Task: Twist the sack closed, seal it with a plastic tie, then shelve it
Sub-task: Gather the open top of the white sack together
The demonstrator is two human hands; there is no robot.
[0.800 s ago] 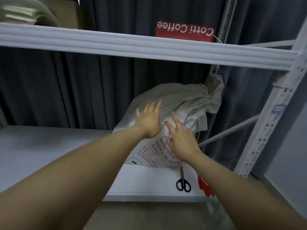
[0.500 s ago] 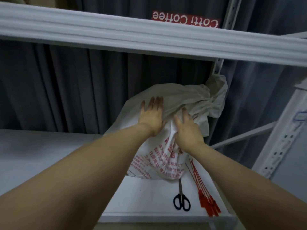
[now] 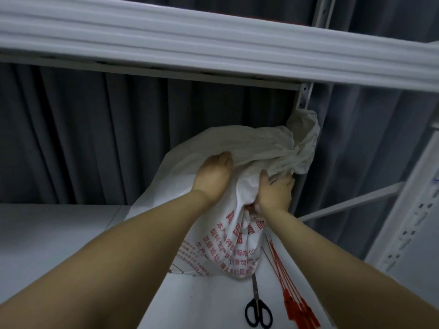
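Note:
A white woven sack [image 3: 247,143] with red print sits on the white shelf [image 3: 202,302], leaning toward the back right upright. Its gathered neck [image 3: 305,138] bunches out at the upper right. My left hand [image 3: 215,176] rests on the sack's upper side with its fingers curled into the cloth. My right hand [image 3: 275,191] grips a fold of the sack lower and to the right. A bundle of red plastic ties [image 3: 294,302] lies on the shelf in front of the sack, to the right.
Black-handled scissors [image 3: 257,309] lie on the shelf beside the ties. A white shelf beam [image 3: 213,43] spans overhead. A perforated white upright [image 3: 408,222] and a diagonal brace [image 3: 351,205] stand at the right. Dark grey curtain hangs behind.
Both hands went from flat with spread fingers on the sack to curled into its cloth. The view has moved closer and lower, and the sack looks pushed further back on the shelf.

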